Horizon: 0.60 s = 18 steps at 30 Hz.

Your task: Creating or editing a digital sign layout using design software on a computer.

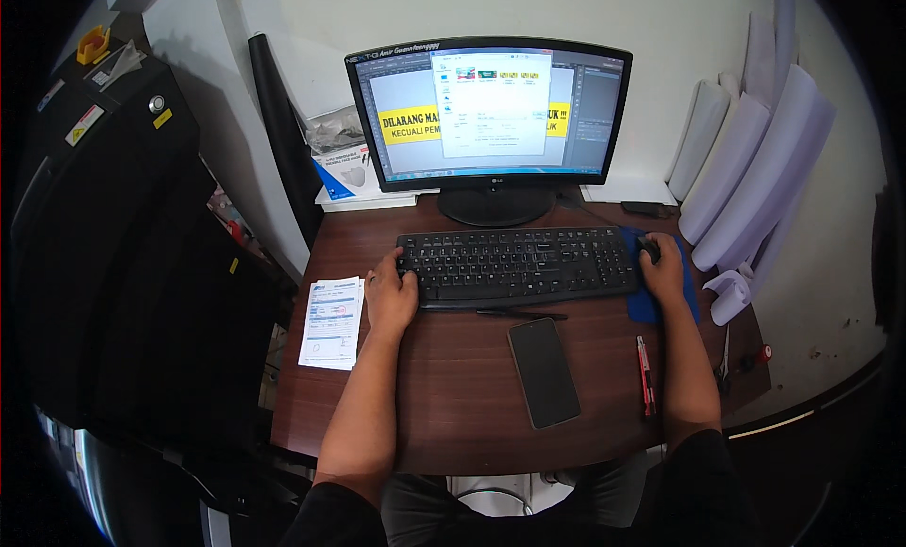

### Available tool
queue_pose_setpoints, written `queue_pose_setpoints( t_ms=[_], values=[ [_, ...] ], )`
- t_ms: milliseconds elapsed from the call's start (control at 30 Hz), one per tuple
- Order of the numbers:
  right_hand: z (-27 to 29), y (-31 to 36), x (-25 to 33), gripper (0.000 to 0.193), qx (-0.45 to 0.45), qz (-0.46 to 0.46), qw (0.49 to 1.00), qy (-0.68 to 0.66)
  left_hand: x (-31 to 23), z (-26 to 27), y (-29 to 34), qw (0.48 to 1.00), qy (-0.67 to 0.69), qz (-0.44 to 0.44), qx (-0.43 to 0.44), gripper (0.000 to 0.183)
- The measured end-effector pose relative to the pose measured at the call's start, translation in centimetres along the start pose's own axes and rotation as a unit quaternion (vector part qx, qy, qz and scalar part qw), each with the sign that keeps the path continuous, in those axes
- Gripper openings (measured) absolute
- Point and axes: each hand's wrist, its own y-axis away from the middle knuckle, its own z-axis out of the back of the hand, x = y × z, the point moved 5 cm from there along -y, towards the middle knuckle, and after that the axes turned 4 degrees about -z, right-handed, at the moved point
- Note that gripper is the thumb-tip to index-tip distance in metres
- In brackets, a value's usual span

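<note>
My left hand (pixel 389 292) rests at the left end of a black keyboard (pixel 519 267), thumb and fingers apart, holding nothing. On a blue mouse pad (pixel 643 308) at the right, my right hand (pixel 665 269) is wrapped over a black computer mouse (pixel 648 250), which it partly hides. Behind the keyboard stands a black monitor (pixel 585 122). A white dialog window with several small thumbnails covers the middle of a yellow banner design on its screen.
A dark smartphone (pixel 545 372) and a black pen (pixel 521 315) lie before the keyboard. A red cutter knife (pixel 645 375) and scissors (pixel 724 360) are at the right. Printed forms (pixel 330 322) lie left. Paper rolls (pixel 764 169) lean against the wall; a black cabinet (pixel 123 235) stands left.
</note>
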Motion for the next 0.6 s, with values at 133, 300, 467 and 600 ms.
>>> queue_pose_setpoints(
  t_ms=[133, 300, 467, 600],
  values=[
    [0.11, 0.01, -0.18, 0.03, -0.021, 0.001, 1.0, -0.006, -0.01, -0.11, -0.04, 1.0, -0.006, -0.002, 0.002, 0.049],
    [-0.13, 0.09, -0.57, 0.029, -0.014, 0.014, 1.0, 0.009, -0.2, -0.08, -0.05, 1.0, -0.018, 0.005, 0.014, 0.05],
    [-0.12, 0.13, -0.44, 0.028, -0.005, 0.014, 1.0, -0.003, -0.08, -0.08, 0.07, 1.0, -0.015, 0.013, 0.013, 0.05],
    [-0.04, 0.22, -0.31, 0.029, -0.002, 0.005, 1.0, 0.02, 0.29, -0.17, 0.03, 1.0, -0.008, 0.012, 0.011, 0.051]
  ],
)
